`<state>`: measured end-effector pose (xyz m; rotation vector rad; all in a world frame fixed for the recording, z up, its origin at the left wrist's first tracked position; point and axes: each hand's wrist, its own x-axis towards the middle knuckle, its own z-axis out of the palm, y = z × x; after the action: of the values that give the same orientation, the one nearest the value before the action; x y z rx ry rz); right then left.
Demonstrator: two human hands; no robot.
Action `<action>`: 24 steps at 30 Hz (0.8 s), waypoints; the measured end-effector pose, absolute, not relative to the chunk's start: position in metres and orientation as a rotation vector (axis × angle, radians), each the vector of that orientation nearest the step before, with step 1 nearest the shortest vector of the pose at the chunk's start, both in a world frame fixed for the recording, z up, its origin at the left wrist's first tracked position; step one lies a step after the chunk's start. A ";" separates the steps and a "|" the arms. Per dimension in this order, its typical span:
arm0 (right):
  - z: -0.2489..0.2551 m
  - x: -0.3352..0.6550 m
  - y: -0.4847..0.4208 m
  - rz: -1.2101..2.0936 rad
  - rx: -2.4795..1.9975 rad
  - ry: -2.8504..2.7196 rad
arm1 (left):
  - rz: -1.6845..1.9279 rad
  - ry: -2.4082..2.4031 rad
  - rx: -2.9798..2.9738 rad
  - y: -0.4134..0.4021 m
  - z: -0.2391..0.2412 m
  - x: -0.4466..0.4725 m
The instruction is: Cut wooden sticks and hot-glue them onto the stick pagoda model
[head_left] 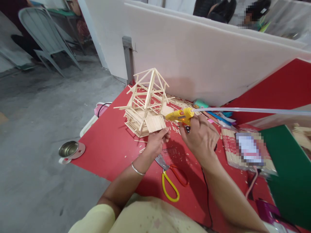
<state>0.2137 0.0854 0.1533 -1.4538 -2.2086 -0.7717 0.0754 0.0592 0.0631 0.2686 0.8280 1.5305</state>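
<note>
A small house built of thin wooden sticks (145, 100) stands on the red table (107, 145). My left hand (157, 140) pinches a flat panel of glued sticks (155, 123) against the house's near side. My right hand (200, 137) grips a yellow hot glue gun (181, 116) with its nozzle pointing left at the panel's top edge. A long clear glue stick (255, 111) juts out of the gun's back to the right.
Scissors with yellow and red handles (171, 179) lie near my left wrist. Loose sticks (179, 103), a stick mat (245, 152) and a green board (289, 168) lie at the right. A white partition (199, 58) stands behind. A metal tin (68, 149) sits on the floor.
</note>
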 end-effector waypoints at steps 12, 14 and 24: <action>0.154 0.213 0.085 -0.768 -1.451 -2.202 | 1.546 0.828 0.277 0.061 0.060 0.076; 0.153 0.214 0.086 -0.754 -1.457 -2.204 | 1.549 0.829 0.281 0.061 0.060 0.076; 0.155 0.217 0.084 -0.762 -1.500 -2.190 | 1.531 0.852 0.277 0.060 0.061 0.075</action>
<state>0.2168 0.0835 0.1549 -1.5003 -2.1902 -0.7616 0.0749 0.0598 0.0615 0.2766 0.8516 1.5308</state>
